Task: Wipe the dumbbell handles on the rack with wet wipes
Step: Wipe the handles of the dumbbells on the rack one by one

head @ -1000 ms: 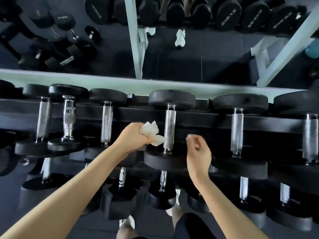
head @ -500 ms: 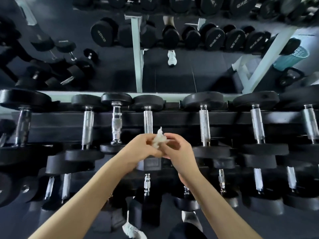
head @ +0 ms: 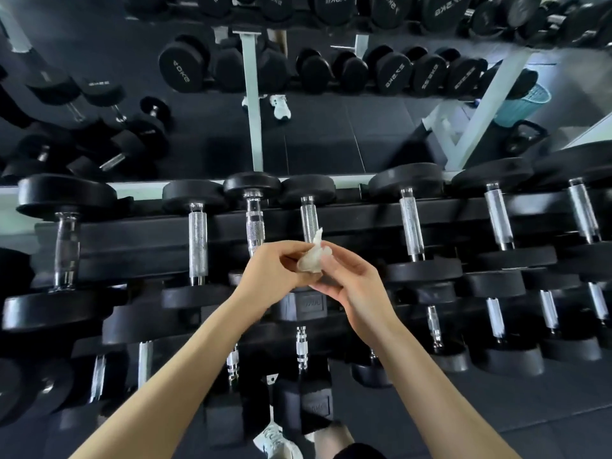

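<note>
1. The floor (head: 563, 422) below the hands is dark rubber matting, and the room is a gym. A long black rack (head: 132, 240) runs from left to right just beyond both hands. Behind it a mirror (head: 331, 137) shows the same floor and more weights.
2. The left hand (head: 271, 270) and the right hand (head: 357, 286) meet in front of the top row of the rack. Both hold one crumpled white wipe (head: 311, 260). The fingers of the left hand curl around its left side, and the thumb and fingers of the right hand pinch its right side.
3. A metal handle (head: 309, 218) stands directly beyond the wipe. The tip of the wipe overlaps it in the view, but I cannot tell if they touch.
4. A banded handle (head: 255, 223) is just beyond the left hand, and the left handles (head: 198, 246) are further out on that side. The right handles (head: 410, 226) are well apart from the right hand.
5. Black round heads (head: 308, 190) sit at the far end of every handle, close beside each other. The near heads (head: 424, 271) lie level with the wrists. Under the hands a lower row (head: 301, 347) has shorter bars and block-shaped weights (head: 316, 402).
6. The gap to the right of the right hand, up to the next handle, is wider than the gaps to the left of the left hand.
7. In the mirror a white post (head: 253, 104) rises beyond the left hand. A teal basket (head: 526, 101) and a kettlebell (head: 526, 135) are far to the right. A white shoe (head: 276, 440) shows between the forearms, at the bottom edge.
</note>
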Demonstrator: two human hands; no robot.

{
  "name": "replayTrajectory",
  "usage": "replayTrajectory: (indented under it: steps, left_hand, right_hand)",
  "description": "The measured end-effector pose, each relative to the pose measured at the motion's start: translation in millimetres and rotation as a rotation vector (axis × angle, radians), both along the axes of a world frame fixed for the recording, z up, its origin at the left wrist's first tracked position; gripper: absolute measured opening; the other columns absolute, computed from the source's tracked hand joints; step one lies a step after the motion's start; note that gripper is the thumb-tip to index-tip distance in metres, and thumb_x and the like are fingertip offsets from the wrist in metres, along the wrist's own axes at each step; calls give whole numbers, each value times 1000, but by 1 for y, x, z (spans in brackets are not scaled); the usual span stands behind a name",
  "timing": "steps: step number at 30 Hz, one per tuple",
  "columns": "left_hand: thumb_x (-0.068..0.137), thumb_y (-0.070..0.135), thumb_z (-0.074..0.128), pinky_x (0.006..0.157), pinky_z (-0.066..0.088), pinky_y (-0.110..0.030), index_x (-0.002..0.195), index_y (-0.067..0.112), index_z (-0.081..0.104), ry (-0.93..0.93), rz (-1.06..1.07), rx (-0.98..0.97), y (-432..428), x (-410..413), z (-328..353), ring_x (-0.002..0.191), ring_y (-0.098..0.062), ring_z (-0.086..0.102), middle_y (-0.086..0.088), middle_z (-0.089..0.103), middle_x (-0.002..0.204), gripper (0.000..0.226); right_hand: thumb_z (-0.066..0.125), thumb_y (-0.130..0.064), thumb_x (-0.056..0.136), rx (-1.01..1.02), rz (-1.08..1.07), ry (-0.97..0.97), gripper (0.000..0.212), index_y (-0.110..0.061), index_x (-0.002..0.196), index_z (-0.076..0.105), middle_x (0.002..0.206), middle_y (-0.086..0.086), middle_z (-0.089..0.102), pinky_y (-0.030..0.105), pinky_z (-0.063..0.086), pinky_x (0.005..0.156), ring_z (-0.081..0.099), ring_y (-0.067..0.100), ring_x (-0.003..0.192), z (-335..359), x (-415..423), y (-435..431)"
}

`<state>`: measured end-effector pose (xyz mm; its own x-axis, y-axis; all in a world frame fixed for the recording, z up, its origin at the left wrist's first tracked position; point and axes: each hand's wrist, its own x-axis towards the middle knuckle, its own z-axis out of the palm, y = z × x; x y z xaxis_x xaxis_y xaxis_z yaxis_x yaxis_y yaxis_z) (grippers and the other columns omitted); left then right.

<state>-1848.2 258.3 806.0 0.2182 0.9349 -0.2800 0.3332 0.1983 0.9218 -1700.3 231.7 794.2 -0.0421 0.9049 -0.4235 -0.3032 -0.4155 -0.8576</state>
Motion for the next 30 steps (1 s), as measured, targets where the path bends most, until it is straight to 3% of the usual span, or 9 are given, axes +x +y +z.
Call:
replayTrajectory:
  steps: [3, 10, 13, 16, 19, 24, 26, 28, 30]
  left_hand:
    - [68, 14, 81, 77, 55, -25, 103, 23, 72, 93, -18, 78, 6, 5, -4, 79, -4, 67, 11, 72, 85, 37]
    - [73, 8, 77, 85, 52, -20, 108, 27, 69, 2, 11, -61, 38, 18, -9, 89, -1, 66, 12, 71, 97, 40]
    - [82, 13, 69, 89, 49, -24, 105, 23, 70, 220, 118, 46, 68, 21, -13, 94, -7, 63, 16, 65, 95, 25]
    - [87, 19, 63, 92, 43, -25, 110, 21, 69, 471, 130, 275, 104, 25, -19, 104, -13, 57, 8, 62, 106, 23]
    - [89, 32, 62, 101, 33, -30, 126, 26, 59, 700, -30, 356, 145, 29, -28, 122, -22, 49, 1, 55, 131, 38]
    - [88, 42, 60, 84, 42, -26, 135, 38, 47, 886, -248, 276, 179, 34, -31, 122, -17, 52, 8, 57, 132, 49]
    - [86, 40, 63, 75, 40, -22, 134, 38, 49, 863, -257, 234, 184, 33, -27, 110, -17, 59, 6, 65, 122, 49]
    - [86, 39, 64, 72, 36, -21, 133, 36, 50, 844, -270, 226, 186, 33, -25, 105, -18, 61, 5, 68, 114, 49]
    - [86, 38, 65, 73, 35, -20, 132, 36, 51, 833, -272, 233, 188, 32, -25, 108, -18, 60, 6, 67, 117, 49]
  right_hand:
    - [66, -12, 87, 31, -66, -152, 32, -5, 118, 65, 105, 14, 72, 38, 57, 85, 68, 27, 99, -7, -7, 7]
    - [60, 2, 87, -5, -220, -272, 17, -4, 96, 74, 85, 11, 75, 29, 58, 74, 72, 22, 82, -24, 12, 51]
    - [58, 0, 86, -16, -282, -503, 21, -12, 91, 75, 76, -1, 73, 24, 54, 70, 68, 9, 70, -48, 25, 82]
    - [51, -7, 91, 34, -133, -752, 27, -17, 101, 74, 75, -7, 66, 10, 43, 59, 56, 1, 59, -64, 25, 111]
    - [54, -22, 96, 100, 25, -718, 30, -10, 122, 64, 95, -7, 67, 1, 41, 64, 58, -3, 76, -74, 13, 137]
    - [61, -13, 92, 170, 29, -817, 22, -5, 110, 70, 89, 3, 73, 2, 40, 65, 56, -4, 71, -95, -2, 138]
    - [61, -11, 91, 136, 77, -843, 16, -7, 100, 73, 66, -5, 68, 13, 43, 60, 50, 0, 56, -104, 6, 113]
    - [61, -9, 90, 79, 205, -904, 14, -6, 82, 72, 45, -16, 48, 10, 35, 54, 44, 3, 45, -107, 16, 90]
    - [62, -12, 89, 64, 255, -915, 20, -6, 71, 67, 40, -14, 45, 12, 34, 52, 42, 5, 44, -108, 19, 90]
